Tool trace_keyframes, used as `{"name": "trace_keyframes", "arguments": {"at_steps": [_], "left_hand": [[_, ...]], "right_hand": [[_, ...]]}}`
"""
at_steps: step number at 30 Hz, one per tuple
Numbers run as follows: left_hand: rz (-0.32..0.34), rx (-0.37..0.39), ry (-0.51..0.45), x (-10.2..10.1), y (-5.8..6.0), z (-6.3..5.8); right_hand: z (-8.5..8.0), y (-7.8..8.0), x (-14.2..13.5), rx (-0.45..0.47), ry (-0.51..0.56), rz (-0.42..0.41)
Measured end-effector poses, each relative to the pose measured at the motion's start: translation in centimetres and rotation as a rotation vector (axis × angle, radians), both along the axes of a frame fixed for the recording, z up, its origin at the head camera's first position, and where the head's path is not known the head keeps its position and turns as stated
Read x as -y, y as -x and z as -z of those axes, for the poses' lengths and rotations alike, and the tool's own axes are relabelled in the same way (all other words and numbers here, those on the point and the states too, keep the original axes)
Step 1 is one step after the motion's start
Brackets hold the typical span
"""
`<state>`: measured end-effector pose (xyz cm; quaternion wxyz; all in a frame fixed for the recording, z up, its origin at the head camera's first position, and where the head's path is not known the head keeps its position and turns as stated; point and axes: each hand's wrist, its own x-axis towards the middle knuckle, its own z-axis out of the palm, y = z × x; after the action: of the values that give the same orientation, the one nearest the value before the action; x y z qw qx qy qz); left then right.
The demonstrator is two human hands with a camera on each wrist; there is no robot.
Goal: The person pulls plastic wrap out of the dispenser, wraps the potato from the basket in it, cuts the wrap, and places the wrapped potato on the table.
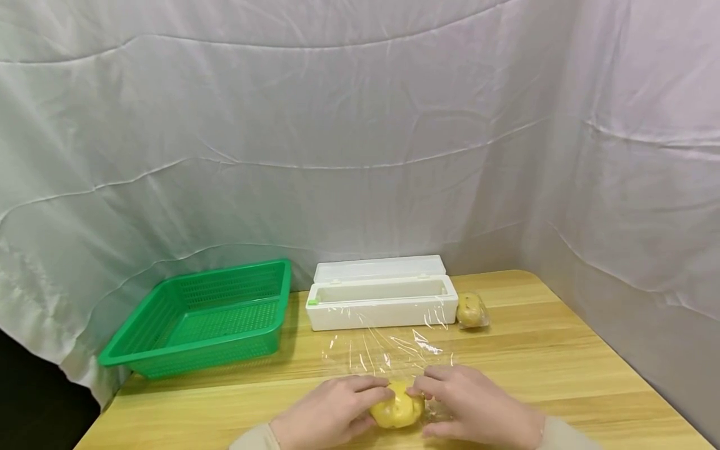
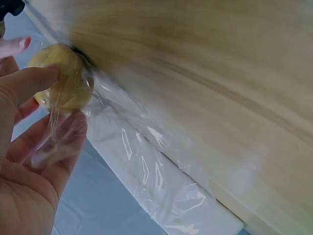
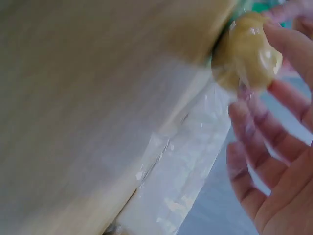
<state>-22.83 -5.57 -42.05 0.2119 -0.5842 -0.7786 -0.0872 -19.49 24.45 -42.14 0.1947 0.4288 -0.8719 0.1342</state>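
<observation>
A yellow potato (image 1: pixel 398 410) lies low in the middle of the head view, with clear cling film (image 1: pixel 388 355) against it. My left hand (image 1: pixel 332 411) grips its left side; in the left wrist view the thumb presses on the potato (image 2: pixel 66 81) and film covers some fingers. My right hand (image 1: pixel 475 403) holds the opposite side, and in the right wrist view its thumb and a finger touch the potato (image 3: pixel 247 51). The film stretches from the potato to the front of a white cling film dispenser box (image 1: pixel 382 317), whose lid stands open.
A green plastic basket (image 1: pixel 208 351) stands on the left of the wooden table (image 1: pixel 562 369). Another potato (image 1: pixel 470 309), wrapped in film, sits against the box's right end. Grey cloth (image 1: pixel 360 206) hangs behind the table and along its right side.
</observation>
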Motion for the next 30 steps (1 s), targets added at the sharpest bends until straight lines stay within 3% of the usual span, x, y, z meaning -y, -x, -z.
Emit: {"name": "trace_keyframes", "arguments": {"at_steps": [8, 13, 17, 23, 28, 30], "left_hand": [[0.016, 0.075, 0.001, 0.3, 0.6, 0.0], [0.057, 0.152, -0.013, 0.2, 1.1, -0.1], [0.027, 0.224, 0.012, 0.3, 1.5, -0.5], [-0.029, 0.314, 0.044, 0.2, 2.1, -1.1], [-0.054, 0.514, 0.047, 0.1, 3.1, -1.3], [-0.068, 0.595, 0.044, 0.1, 3.5, -1.3]], "right_hand": [[0.0, 0.2, 1.9, -0.166, -0.059, 0.076], [-0.2, 0.3, 2.0, -0.165, -0.044, 0.064], [-0.5, 0.7, 1.8, -0.157, -0.013, 0.035], [-1.2, 1.4, 1.5, -0.029, 0.002, 0.033], [-1.9, 1.8, 1.4, 0.213, 0.011, 0.093], [-2.1, 2.1, 1.4, 0.268, 0.011, 0.107]]}}
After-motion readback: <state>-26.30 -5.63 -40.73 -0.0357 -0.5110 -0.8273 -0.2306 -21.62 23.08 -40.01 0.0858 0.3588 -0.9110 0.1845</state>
